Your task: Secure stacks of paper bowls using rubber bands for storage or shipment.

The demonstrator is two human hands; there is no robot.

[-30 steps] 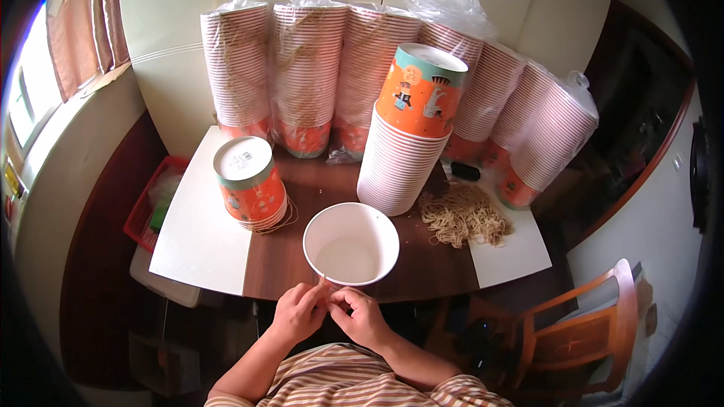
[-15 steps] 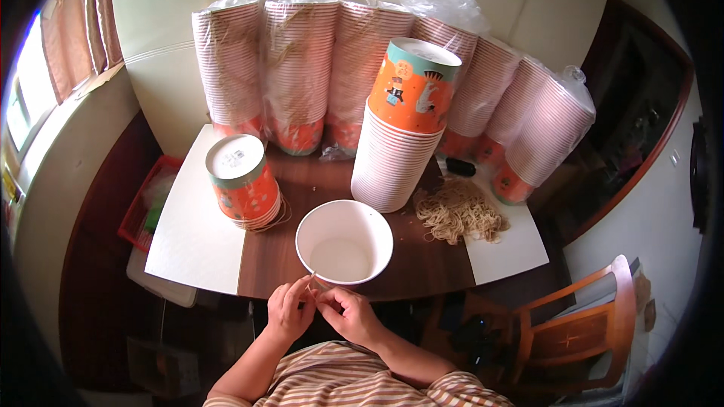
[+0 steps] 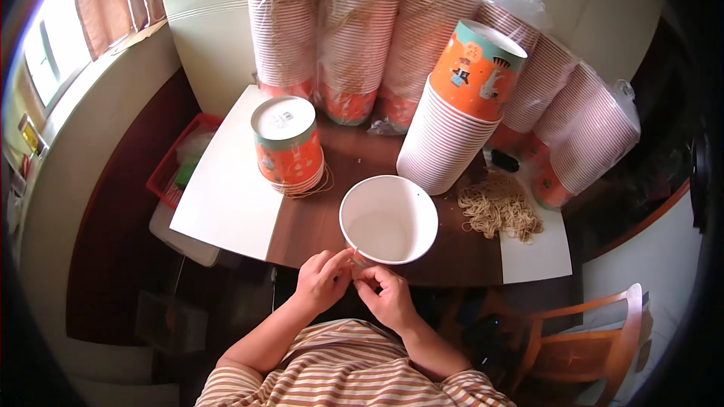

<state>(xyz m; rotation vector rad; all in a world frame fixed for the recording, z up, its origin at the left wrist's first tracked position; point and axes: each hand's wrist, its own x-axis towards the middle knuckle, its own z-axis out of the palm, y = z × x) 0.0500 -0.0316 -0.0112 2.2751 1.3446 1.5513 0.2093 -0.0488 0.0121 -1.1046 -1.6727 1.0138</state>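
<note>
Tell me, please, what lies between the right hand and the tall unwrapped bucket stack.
The head view shows an open paper bucket between the right hand and that stack.

wooden chair (image 3: 577, 355): lower right | red basket (image 3: 161, 179): left | brown curtain (image 3: 109, 6): upper left, beside bright window (image 3: 62, 45)

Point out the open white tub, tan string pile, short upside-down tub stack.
Open white tub (image 3: 398, 202), head view: far inner wall.
Tan string pile (image 3: 498, 210), head view: middle of heap.
Short upside-down tub stack (image 3: 289, 157), head view: top tub's printed side.
</note>
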